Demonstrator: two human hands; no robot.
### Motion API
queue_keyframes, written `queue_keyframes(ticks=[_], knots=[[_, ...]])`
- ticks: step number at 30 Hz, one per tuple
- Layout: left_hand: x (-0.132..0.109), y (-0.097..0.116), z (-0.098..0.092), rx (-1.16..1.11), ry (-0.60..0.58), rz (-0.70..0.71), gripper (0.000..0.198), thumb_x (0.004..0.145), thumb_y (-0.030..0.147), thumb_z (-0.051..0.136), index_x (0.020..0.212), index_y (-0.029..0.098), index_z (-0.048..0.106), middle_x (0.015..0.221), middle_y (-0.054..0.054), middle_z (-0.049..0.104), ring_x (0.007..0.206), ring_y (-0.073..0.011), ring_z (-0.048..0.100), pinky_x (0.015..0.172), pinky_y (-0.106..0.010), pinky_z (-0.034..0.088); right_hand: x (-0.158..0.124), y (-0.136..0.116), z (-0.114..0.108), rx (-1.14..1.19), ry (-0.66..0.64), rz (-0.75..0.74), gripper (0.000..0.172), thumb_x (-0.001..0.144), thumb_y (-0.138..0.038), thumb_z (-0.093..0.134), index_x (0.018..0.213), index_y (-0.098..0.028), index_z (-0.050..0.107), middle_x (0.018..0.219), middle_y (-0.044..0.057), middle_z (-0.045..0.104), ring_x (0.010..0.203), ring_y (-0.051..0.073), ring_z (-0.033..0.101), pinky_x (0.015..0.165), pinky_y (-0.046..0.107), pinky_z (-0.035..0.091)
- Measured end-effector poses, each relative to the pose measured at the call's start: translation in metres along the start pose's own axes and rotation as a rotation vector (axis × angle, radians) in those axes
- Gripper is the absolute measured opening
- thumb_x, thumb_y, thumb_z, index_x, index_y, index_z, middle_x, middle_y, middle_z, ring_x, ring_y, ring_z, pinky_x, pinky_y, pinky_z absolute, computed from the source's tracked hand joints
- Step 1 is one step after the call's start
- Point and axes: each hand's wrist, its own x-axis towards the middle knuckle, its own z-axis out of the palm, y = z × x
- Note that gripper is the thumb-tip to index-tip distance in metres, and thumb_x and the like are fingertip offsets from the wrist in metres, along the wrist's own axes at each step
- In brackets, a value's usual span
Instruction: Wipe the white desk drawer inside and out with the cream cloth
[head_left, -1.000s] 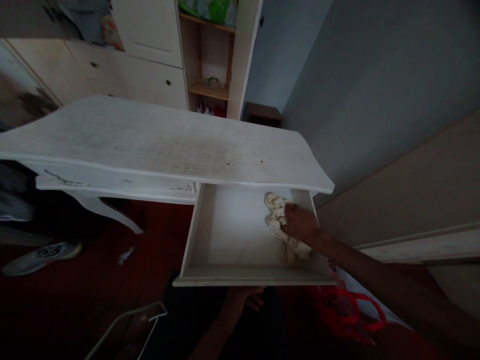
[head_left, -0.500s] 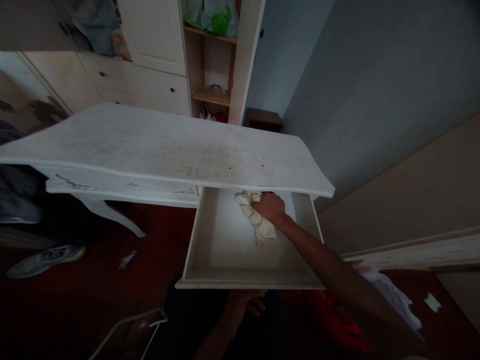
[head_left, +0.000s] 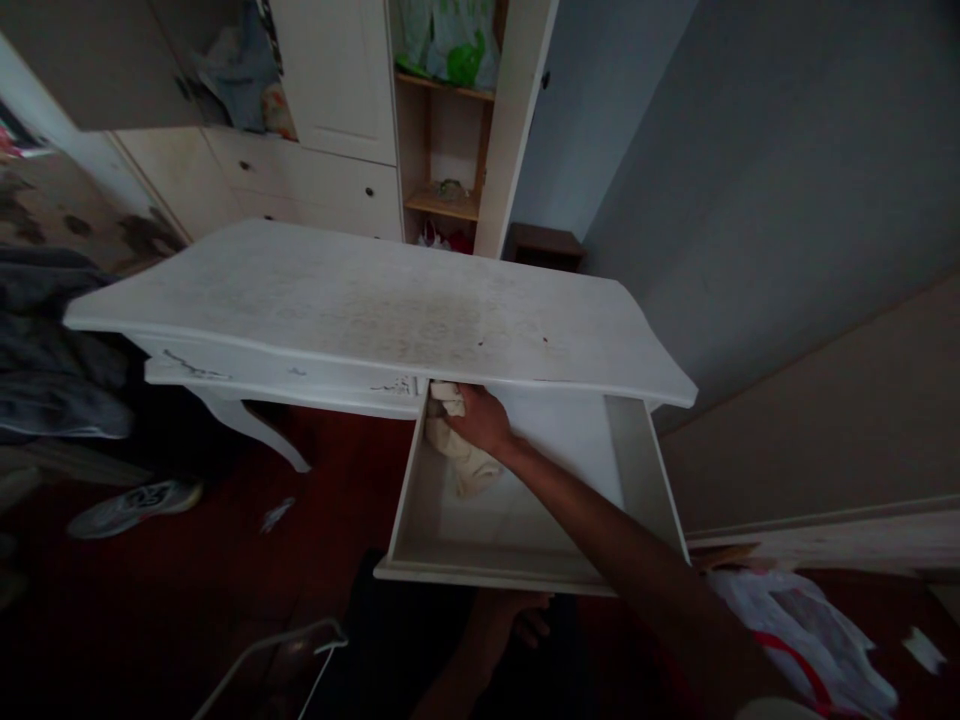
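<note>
My right hand (head_left: 484,420) is closed on a cream cloth (head_left: 469,462), pressed against the back left corner of a pulled-out white drawer (head_left: 517,550). Part of the cloth hangs loose over the drawer's floor, and the fingertips are hidden in its folds. Below the drawer's front edge, my left hand (head_left: 517,612) holds the drawer from underneath; its fingers are bent and dimly lit. The drawer belongs to a white desk (head_left: 300,290) with a stained, worn top.
Behind the desk stands a white wardrobe (head_left: 345,90) with an open door and shelves. A shoe (head_left: 135,508) lies on the red floor at left, near a wire hanger-like frame (head_left: 262,645). A plastic bag (head_left: 810,630) sits at right by the wall.
My right hand has moved the cloth left across the drawer, from its middle to the back left corner. My left hand stays under the front edge. The view has shifted slightly.
</note>
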Motion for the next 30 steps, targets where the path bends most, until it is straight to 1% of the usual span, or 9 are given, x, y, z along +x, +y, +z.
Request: queue_keyframes(ticks=[4,6,10,14,18,21,24,28,30], knots=[[-0.002,0.003,-0.006,-0.004,-0.018,-0.002,0.038,0.056,0.048,0.082,0.074,0.015,0.077,0.083,-0.013,0.074,0.064,-0.0247,0.069,0.053,-0.032,0.050,-0.033,0.014,-0.009,0.091,-0.171,-0.309,0.052,0.074,-0.024,0.072,0.124,-0.022,0.057,0.130,0.010,0.063,0.118,0.027,0.061,0.100,0.040,0.049],[-0.002,0.003,-0.009,0.000,-0.024,-0.004,0.040,0.054,0.051,0.083,0.072,0.015,0.076,0.081,-0.012,0.074,0.063,-0.0246,0.068,0.052,-0.032,0.051,-0.056,0.016,-0.018,0.129,-0.241,-0.391,0.048,0.073,-0.022,0.071,0.119,-0.024,0.060,0.125,0.007,0.067,0.114,0.025,0.063,0.098,0.038,0.050],[-0.002,0.001,-0.012,0.013,-0.040,-0.014,0.048,0.053,0.058,0.083,0.074,0.016,0.075,0.078,-0.011,0.073,0.062,-0.0247,0.069,0.052,-0.032,0.052,-0.091,0.017,-0.058,0.200,-0.220,-0.483,0.047,0.073,-0.020,0.069,0.119,-0.025,0.061,0.120,0.006,0.070,0.111,0.023,0.065,0.094,0.035,0.052],[-0.002,-0.001,-0.011,0.022,-0.039,-0.010,0.057,0.052,0.065,0.082,0.082,0.017,0.075,0.074,-0.010,0.072,0.061,-0.0244,0.069,0.054,-0.033,0.053,-0.092,0.026,-0.135,0.164,0.043,-0.541,0.058,0.076,-0.024,0.069,0.132,-0.025,0.056,0.129,0.009,0.066,0.118,0.025,0.062,0.100,0.042,0.050],[-0.001,-0.003,-0.007,0.019,-0.005,0.027,0.065,0.049,0.070,0.081,0.083,0.014,0.075,0.072,-0.009,0.071,0.057,-0.0197,0.066,0.053,-0.030,0.052,-0.059,0.049,-0.215,-0.036,0.355,-0.487,0.051,0.080,-0.032,0.068,0.130,-0.026,0.058,0.126,0.007,0.067,0.116,0.027,0.063,0.100,0.043,0.050],[0.001,-0.004,-0.005,0.010,0.019,0.045,0.071,0.045,0.073,0.080,0.080,0.012,0.073,0.069,-0.008,0.069,0.052,-0.0169,0.064,0.049,-0.028,0.050,-0.028,0.076,-0.246,-0.256,0.466,-0.440,0.050,0.081,-0.037,0.066,0.129,-0.025,0.060,0.131,0.007,0.064,0.123,0.030,0.058,0.105,0.046,0.046],[0.001,-0.003,-0.005,-0.004,0.010,0.042,0.072,0.046,0.072,0.081,0.082,0.011,0.072,0.070,-0.008,0.070,0.052,-0.0170,0.064,0.049,-0.028,0.051,-0.004,0.105,-0.237,-0.399,0.447,-0.377,0.054,0.083,-0.036,0.064,0.135,-0.023,0.055,0.142,0.010,0.056,0.131,0.032,0.051,0.106,0.047,0.046],[-0.001,0.003,-0.007,0.012,-0.043,-0.004,0.071,0.047,0.072,0.081,0.083,0.011,0.071,0.073,-0.008,0.071,0.054,-0.0166,0.066,0.052,-0.028,0.052,0.011,0.134,-0.191,-0.477,0.234,-0.285,0.059,0.083,-0.031,0.065,0.139,-0.021,0.052,0.149,0.013,0.049,0.133,0.032,0.049,0.105,0.048,0.047],[-0.001,0.005,-0.008,0.017,-0.050,-0.011,0.072,0.047,0.072,0.080,0.084,0.012,0.071,0.072,-0.008,0.071,0.055,-0.0169,0.066,0.052,-0.028,0.052,0.015,0.141,-0.176,-0.455,0.209,-0.273,0.060,0.084,-0.034,0.065,0.141,-0.020,0.051,0.150,0.013,0.048,0.136,0.032,0.047,0.109,0.049,0.043]])
